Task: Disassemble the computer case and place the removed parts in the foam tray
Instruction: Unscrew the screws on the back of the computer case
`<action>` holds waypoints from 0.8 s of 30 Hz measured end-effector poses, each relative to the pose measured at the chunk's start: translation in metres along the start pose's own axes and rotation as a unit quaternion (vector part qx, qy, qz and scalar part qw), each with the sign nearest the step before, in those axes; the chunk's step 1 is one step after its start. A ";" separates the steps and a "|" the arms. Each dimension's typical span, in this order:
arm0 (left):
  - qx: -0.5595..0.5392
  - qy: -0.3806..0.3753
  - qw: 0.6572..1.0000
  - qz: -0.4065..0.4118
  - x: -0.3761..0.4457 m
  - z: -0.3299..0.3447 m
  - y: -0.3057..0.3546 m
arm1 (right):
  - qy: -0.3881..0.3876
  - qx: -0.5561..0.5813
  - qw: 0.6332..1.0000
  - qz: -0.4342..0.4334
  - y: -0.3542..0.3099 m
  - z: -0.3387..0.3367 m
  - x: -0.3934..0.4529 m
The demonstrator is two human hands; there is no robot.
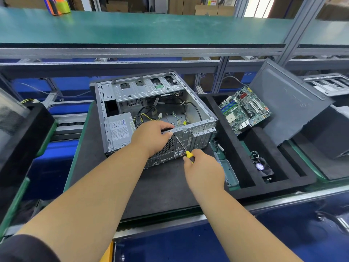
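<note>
Steel case: computer case (151,110) lies open on its side at centre of the dark surface (166,186), power supply (120,129) inside at 9 o'clock.
Left hand: left hand (151,137) grips the case's rear top rail, fingers curled over it.
Right hand: right hand (203,167) holds a yellow-handled screwdriver (184,148), fingers closed round the handle, tip at the rear panel.
Foam tray: foam tray (283,183) at 3 o'clock of the case, carrying motherboard (244,108), fan (261,166), side panel (289,103).
</note>
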State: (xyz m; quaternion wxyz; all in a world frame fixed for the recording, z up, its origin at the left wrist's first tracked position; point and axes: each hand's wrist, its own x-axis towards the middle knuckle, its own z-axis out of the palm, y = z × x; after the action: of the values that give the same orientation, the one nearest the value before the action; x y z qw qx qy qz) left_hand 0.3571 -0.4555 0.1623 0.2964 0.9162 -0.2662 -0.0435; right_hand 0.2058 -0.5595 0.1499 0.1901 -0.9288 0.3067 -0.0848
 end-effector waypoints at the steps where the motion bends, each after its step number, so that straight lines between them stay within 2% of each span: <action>1: 0.000 0.000 1.000 0.000 0.000 0.000 0.000 | 0.009 0.001 1.000 -0.002 0.003 0.000 0.001; 4: -0.001 0.003 1.000 -0.001 0.000 0.000 -0.001 | -0.007 0.090 0.996 0.024 0.010 0.000 0.005; 6: -0.002 0.004 1.000 -0.003 0.000 0.000 -0.001 | -0.064 0.172 0.982 0.048 0.011 0.000 0.009; 7: 0.000 0.003 1.000 -0.002 0.000 0.000 0.000 | -0.103 0.224 0.967 0.068 0.009 -0.002 0.010; 9: 0.008 -0.001 1.000 0.006 0.000 0.001 -0.001 | -0.184 0.336 0.913 0.140 0.002 -0.005 0.011; 11: 0.020 -0.010 1.000 0.015 -0.002 0.001 -0.003 | -0.228 0.398 0.865 0.204 -0.003 -0.010 0.012; 13: 0.044 -0.011 0.998 0.045 -0.005 0.001 -0.004 | -0.239 0.411 0.852 0.218 -0.006 -0.015 0.011; 15: 0.030 0.025 0.994 0.099 -0.009 -0.001 -0.003 | -0.247 0.435 0.835 0.231 -0.007 -0.019 0.011; 18: -0.097 0.124 0.979 0.128 -0.021 -0.007 0.006 | -0.262 0.477 0.799 0.254 -0.005 -0.020 0.011; 19: -0.145 0.133 0.974 0.110 -0.028 -0.007 0.011 | -0.266 0.494 0.786 0.261 -0.004 -0.020 0.010; 21: -0.235 0.098 0.966 0.037 -0.037 -0.004 0.019 | -0.276 0.535 0.750 0.273 0.001 -0.017 0.010; 24: -0.312 -0.035 0.939 -0.138 -0.048 0.009 0.027 | -0.298 0.608 0.676 0.292 0.005 -0.015 0.009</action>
State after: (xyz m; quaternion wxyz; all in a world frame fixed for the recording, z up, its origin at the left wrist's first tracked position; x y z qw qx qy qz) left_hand 0.3017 -0.4542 0.1670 0.5487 0.8036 -0.1200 -0.1969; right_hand 0.2061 -0.5730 0.1622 0.8090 -0.4477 0.3704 0.0888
